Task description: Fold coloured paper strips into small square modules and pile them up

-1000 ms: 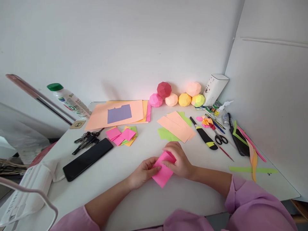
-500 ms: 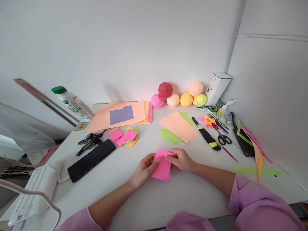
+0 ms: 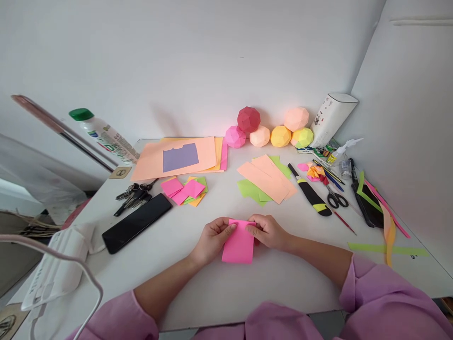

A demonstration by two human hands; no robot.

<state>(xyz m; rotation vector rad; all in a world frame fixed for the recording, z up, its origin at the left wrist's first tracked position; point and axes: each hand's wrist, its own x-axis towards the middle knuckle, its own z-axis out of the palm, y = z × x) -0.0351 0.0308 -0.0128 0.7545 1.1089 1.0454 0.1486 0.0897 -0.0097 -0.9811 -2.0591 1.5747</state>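
Note:
A pink paper piece (image 3: 238,245) is held upright-facing near the table's front middle. My left hand (image 3: 211,240) pinches its upper left corner, thumb on the front. At the upper right corner my right hand (image 3: 267,231) pinches it too, fingers behind the sheet. A narrow folded strip shows along its top edge. Beyond the hands lie peach strips (image 3: 266,177) over green paper (image 3: 248,190). Small pink squares (image 3: 181,193) lie with green and orange ones to the left.
Paper balls (image 3: 248,119) stand by the wall. Large peach sheets (image 3: 148,163), keys (image 3: 136,198) and a black phone (image 3: 137,223) are left. A cutter (image 3: 313,197), scissors (image 3: 338,200) and glue bottle (image 3: 334,156) lie right. A white power strip (image 3: 58,264) sits front left.
The pink paper has turned from tilted to nearly straight. My right hand has shifted slightly at its upper right corner. The camera view has moved a little.

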